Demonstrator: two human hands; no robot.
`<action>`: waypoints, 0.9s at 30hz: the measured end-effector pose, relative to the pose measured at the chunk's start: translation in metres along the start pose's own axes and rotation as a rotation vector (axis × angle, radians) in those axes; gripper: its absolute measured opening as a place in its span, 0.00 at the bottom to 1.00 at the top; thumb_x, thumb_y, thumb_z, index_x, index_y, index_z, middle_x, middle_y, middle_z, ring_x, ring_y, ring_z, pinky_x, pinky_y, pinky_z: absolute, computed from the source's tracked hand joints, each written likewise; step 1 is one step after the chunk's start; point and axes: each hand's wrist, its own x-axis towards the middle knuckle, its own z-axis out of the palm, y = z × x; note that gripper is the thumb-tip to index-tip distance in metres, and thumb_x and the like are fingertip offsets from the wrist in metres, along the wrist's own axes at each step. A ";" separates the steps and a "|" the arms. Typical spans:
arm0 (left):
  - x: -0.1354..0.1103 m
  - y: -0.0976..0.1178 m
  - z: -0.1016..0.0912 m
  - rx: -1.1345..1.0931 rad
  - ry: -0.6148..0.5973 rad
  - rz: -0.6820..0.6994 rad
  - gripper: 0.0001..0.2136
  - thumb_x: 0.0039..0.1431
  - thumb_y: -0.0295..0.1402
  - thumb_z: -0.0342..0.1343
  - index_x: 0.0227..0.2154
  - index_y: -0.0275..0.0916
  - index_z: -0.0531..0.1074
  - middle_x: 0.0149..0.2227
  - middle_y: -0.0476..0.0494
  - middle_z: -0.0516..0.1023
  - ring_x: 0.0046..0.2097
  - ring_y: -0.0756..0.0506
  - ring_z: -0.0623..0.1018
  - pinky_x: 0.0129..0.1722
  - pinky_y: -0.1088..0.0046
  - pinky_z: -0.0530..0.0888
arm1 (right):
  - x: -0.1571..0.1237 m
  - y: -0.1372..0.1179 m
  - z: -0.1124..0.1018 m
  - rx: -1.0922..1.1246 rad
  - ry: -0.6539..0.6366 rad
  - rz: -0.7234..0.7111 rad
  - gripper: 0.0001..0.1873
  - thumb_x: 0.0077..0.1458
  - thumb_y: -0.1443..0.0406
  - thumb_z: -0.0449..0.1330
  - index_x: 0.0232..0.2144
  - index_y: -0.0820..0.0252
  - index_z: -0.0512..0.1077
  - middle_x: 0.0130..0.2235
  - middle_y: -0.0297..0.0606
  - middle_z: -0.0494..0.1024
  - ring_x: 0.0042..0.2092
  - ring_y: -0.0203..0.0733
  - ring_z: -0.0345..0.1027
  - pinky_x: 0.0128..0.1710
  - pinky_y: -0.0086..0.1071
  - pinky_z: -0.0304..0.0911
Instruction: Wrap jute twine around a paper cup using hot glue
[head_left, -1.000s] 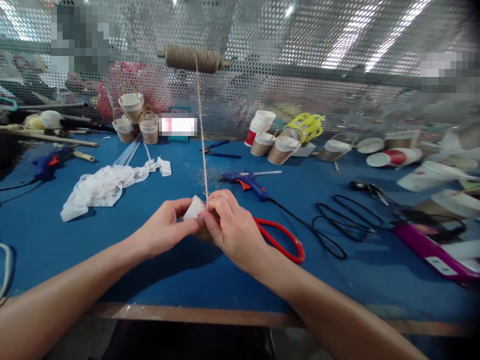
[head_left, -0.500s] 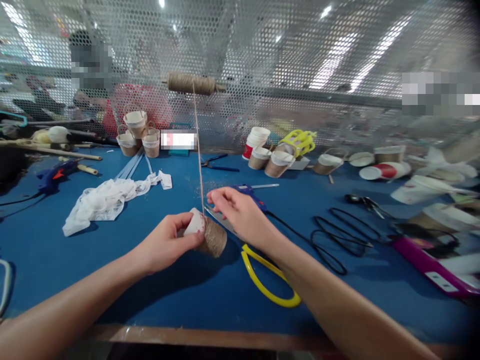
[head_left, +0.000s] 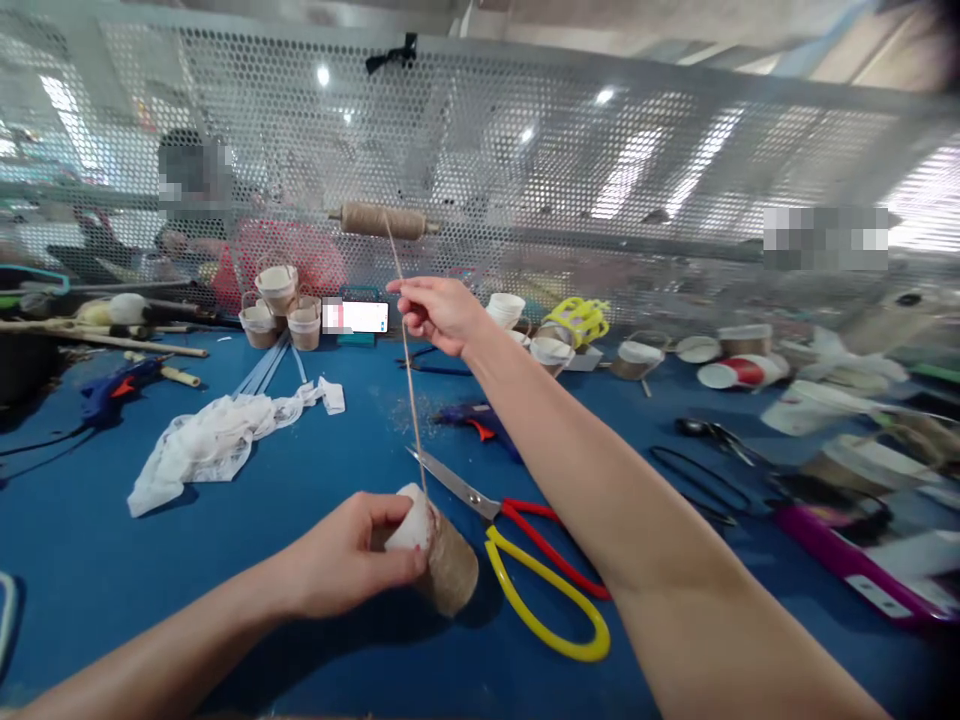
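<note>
My left hand [head_left: 360, 550] is closed around the white end of a paper cup [head_left: 454, 565], whose other part is wrapped in brown twine. From the cup a taut strand of twine [head_left: 413, 410] runs up to a spool of twine [head_left: 382, 221] on a rod at the mesh panel. Higher up, my right hand [head_left: 439, 312] pinches that strand between thumb and fingertips, just below the spool. Scissors [head_left: 480, 500] with one red and one yellow handle lie on the table beside the cup, blades slightly apart.
Twine-wrapped cups [head_left: 277, 290] with handles stand at the back left near a lit phone [head_left: 365, 317]. White gauze cloth [head_left: 210, 430] lies at left. Glue guns [head_left: 112, 390] rest on the blue table. Cups and a purple-edged object [head_left: 862, 575] fill the right side.
My right hand has moved up along the strand, from near the cup to close below the spool. The view has tilted up, and the cup sits lower in it. The scissors are more exposed.
</note>
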 end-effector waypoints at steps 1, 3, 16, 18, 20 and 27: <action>-0.001 0.000 0.000 -0.027 -0.020 -0.003 0.11 0.46 0.36 0.58 0.28 0.31 0.72 0.30 0.45 0.73 0.32 0.47 0.69 0.35 0.73 0.67 | -0.006 0.003 0.003 -0.037 -0.009 -0.027 0.11 0.56 0.74 0.45 0.32 0.62 0.66 0.19 0.27 0.63 0.16 0.26 0.53 0.14 0.22 0.50; -0.002 0.000 -0.001 -0.096 -0.082 -0.003 0.11 0.45 0.36 0.59 0.29 0.32 0.72 0.29 0.46 0.72 0.30 0.49 0.68 0.34 0.74 0.66 | -0.025 0.016 0.011 -0.135 -0.078 -0.059 0.13 0.52 0.76 0.46 0.34 0.63 0.68 0.17 0.26 0.64 0.15 0.27 0.55 0.14 0.23 0.50; -0.020 0.009 -0.001 -0.426 -0.418 -0.220 0.13 0.30 0.32 0.68 0.24 0.37 0.76 0.23 0.53 0.72 0.24 0.54 0.66 0.29 0.79 0.67 | -0.153 0.067 0.047 -0.433 -0.848 -0.078 0.17 0.35 0.78 0.56 0.06 0.62 0.55 0.11 0.24 0.53 0.17 0.27 0.50 0.14 0.22 0.48; -0.020 0.007 -0.003 -0.459 -0.423 -0.211 0.15 0.26 0.31 0.69 0.24 0.35 0.77 0.23 0.52 0.72 0.23 0.55 0.67 0.28 0.80 0.67 | -0.145 0.068 0.049 -0.442 -0.853 -0.066 0.11 0.38 0.76 0.57 0.11 0.62 0.65 0.15 0.24 0.62 0.19 0.28 0.57 0.18 0.21 0.54; -0.019 0.004 -0.006 -0.478 -0.405 -0.161 0.14 0.28 0.31 0.69 0.24 0.34 0.77 0.23 0.51 0.73 0.24 0.55 0.68 0.27 0.81 0.66 | -0.131 0.068 0.050 -0.467 -0.774 -0.056 0.09 0.45 0.73 0.54 0.26 0.61 0.74 0.23 0.27 0.72 0.25 0.30 0.64 0.25 0.22 0.60; -0.006 -0.001 -0.018 -0.437 -0.111 0.074 0.14 0.41 0.33 0.65 0.33 0.36 0.76 0.30 0.48 0.76 0.31 0.52 0.71 0.37 0.78 0.67 | -0.090 0.066 0.028 -0.663 -0.259 -0.064 0.22 0.52 0.69 0.53 0.51 0.67 0.64 0.47 0.49 0.71 0.45 0.43 0.66 0.44 0.35 0.60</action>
